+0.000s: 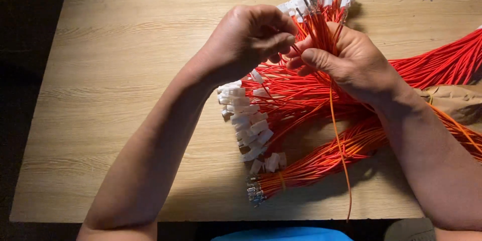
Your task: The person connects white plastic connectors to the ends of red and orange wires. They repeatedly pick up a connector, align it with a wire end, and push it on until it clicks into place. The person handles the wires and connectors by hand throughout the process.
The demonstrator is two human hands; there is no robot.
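At frame centre I see my right hand (351, 63) clamped on a bundle of red wires (321, 32); my left hand (248, 40) pinches one wire. White connectors (248, 125) lie on the table (115, 70) below.

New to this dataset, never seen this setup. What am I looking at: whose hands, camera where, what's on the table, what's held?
There is no machine here: a person works with two bare hands, filmed by one camera worn on the head, looking down. The wooden table carries piles of red-orange wires with small white plastic connectors, plus one bundle with bare metal terminals. The right hand grips an upright bunch of wires; one strand hangs down. The left hand pinches at that bunch's top.
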